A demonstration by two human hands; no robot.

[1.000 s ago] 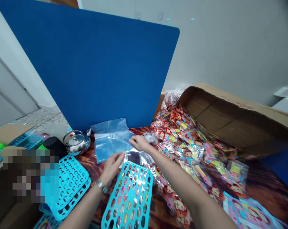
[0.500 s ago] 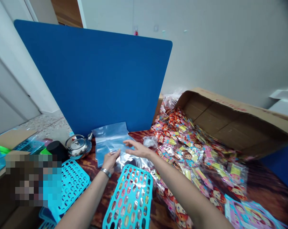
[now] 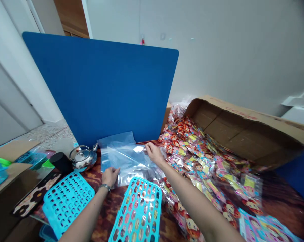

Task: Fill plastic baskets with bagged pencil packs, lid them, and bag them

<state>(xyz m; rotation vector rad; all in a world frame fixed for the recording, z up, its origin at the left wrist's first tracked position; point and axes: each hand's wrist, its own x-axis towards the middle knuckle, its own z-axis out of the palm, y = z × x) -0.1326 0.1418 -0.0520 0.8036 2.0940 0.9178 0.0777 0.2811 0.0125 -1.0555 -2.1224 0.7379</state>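
Note:
A clear plastic bag is stretched between my two hands over a stack of similar clear bags at the foot of the blue divider. My left hand, with a metal watch at the wrist, pinches the bag's near left corner. My right hand grips its far right edge, lifted off the table. A turquoise perforated basket stands just in front of both hands, with packets showing through its holes.
A blue divider panel stands behind. A small steel kettle and black cup sit left, with another turquoise basket. Colourful cartoon packets spill from a tipped cardboard box on the right.
Both hands have taken hold of a clear bag and pulled it open and apart; my left hand drew back toward me, my right moved up and right.

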